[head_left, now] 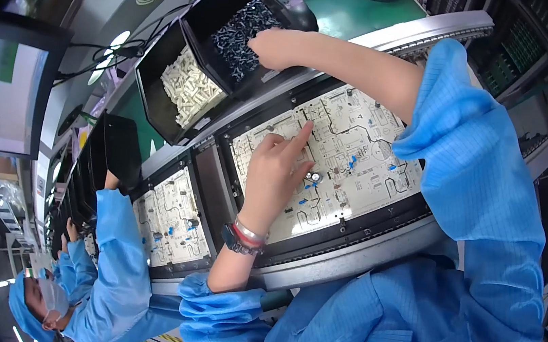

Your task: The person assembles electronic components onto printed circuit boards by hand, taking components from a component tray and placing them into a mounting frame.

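My left hand (276, 171) is over a pale printed circuit board (362, 175) in a black carrier frame. Its index finger is stretched onto the board, with the thumb apart and the other fingers bent; I see nothing held in it. Blue parts and small round capacitors (314, 177) stand on the board near the thumb. My right hand (272, 48) reaches across into a black bin (216, 3) of small dark components (243, 34). Its fingers are curled down at the pile, and whatever they pinch is hidden.
Beside that bin stands another black bin (149, 98) full of white, block-like parts (189, 85). A second framed circuit board (175, 220) sits on the conveyor rail (346, 248) to the left. A co-worker in blue (114, 274) reaches toward further black bins. A monitor (10, 87) hangs at far left.
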Demonstrator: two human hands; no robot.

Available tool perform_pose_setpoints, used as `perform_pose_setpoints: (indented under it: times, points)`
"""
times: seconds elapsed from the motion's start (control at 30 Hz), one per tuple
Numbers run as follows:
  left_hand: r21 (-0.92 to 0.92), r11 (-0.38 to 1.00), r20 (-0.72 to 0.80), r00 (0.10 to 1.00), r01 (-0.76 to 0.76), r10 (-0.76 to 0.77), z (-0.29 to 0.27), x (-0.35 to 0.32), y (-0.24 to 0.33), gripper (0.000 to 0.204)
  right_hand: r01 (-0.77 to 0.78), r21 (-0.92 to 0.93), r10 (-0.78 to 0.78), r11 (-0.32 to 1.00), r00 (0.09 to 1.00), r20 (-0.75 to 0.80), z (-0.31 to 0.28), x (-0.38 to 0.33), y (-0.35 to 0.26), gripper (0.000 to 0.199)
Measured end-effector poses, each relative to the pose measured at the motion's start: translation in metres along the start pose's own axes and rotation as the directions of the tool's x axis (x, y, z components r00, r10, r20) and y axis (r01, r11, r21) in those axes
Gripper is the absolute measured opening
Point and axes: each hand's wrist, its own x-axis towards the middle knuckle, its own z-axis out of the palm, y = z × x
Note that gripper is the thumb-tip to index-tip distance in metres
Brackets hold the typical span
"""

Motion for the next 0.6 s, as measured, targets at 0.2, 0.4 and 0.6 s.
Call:
perform_pose_setpoints:
  times: [0.2, 0.4, 0.6]
  points:
    - [0.147, 0.986, 0.056, 0.996, -0.08, 0.072, -0.007, 0.016, 0.011, 0.059, 0.03, 0.02, -0.03, 0.999, 0.999, 0.014, -0.011, -0.003, -0.003, 0.017]
    - [0.081, 0.993, 0.102, 0.992, -0.081, 0.073, 0.001, 0.009, 0.008, 0.041, 0.096, -0.136, -0.12, 0.986, 0.975, -0.186, -0.009, 0.003, -0.009, 0.011]
    - [-0.059, 0.992, -0.041, 0.993, 0.109, -0.112, -0.034, 0.023, -0.01, 0.024, 0.088, -0.171, -0.138, 0.981, 0.942, -0.305, 0.004, -0.001, 0.014, 0.012]
